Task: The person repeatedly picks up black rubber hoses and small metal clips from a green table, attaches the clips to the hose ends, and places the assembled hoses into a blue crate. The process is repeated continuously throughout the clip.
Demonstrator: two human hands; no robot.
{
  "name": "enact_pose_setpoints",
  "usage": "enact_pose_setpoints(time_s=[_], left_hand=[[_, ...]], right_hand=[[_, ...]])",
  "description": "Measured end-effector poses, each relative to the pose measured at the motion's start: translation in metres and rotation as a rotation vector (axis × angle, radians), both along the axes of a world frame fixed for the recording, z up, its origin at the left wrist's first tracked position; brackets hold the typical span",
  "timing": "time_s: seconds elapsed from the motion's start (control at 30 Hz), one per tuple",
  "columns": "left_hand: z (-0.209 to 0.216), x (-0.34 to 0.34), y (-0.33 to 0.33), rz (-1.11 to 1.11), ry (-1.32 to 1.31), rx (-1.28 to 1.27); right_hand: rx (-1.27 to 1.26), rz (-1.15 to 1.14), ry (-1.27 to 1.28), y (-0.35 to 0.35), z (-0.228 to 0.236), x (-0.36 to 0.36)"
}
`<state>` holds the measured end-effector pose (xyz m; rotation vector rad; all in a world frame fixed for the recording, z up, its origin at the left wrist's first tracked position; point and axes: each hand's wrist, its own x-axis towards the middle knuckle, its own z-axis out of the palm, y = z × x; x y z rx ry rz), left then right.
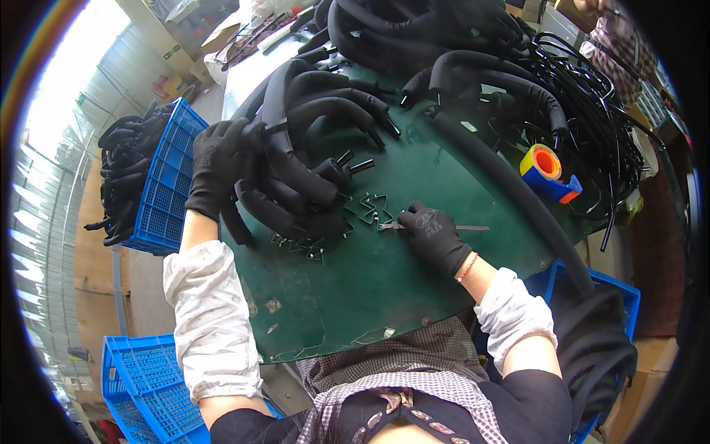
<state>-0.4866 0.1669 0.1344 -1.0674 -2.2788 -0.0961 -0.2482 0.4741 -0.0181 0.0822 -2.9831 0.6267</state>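
Observation:
My left hand, in a black glove, is closed around the end of a foam-covered black tube at the left of the green table. Several more padded, bent tubes lie heaped beside it, some with bare metal ends. My right hand, also gloved in black, rests low over the table, its fingers closed over a thin metal tool. That tool sticks out on both sides of the hand; the middle is hidden. Just left of the fingertips lie several small bent wire clips.
Behind the hands, more padded tubes are piled. A long foam tube crosses the right side, near a tape dispenser. Thin black rods heap at the far right. Blue crates stand around the table. Another person is at the upper right.

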Motion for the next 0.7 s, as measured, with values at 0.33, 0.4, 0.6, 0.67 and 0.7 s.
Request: enact_pose_setpoints(time_s=[0.33, 0.4, 0.6, 0.67, 0.7], left_hand=[[0.074, 0.040, -0.020, 0.001, 0.448, 0.305], [0.083, 0.041, -0.062, 0.023, 0.532, 0.383], [0.127, 0.156, -0.208, 0.012, 0.380, 0.753], [0.132, 0.228, -0.230, 0.024, 0.212, 1.153], [0.135, 0.264, -0.259, 0.109, 0.239, 1.068]], right_hand=[[-0.135, -0.177, 0.031, 0.021, 0.016, 0.013], [-0.137, -0.143, 0.060, 0.029, 0.011, 0.012], [-0.279, -0.100, 0.122, 0.021, 0.031, 0.041], [-0.389, -0.098, 0.083, 0.018, 0.042, 0.055], [-0.510, -0.094, 0.027, 0.012, 0.052, 0.064]])
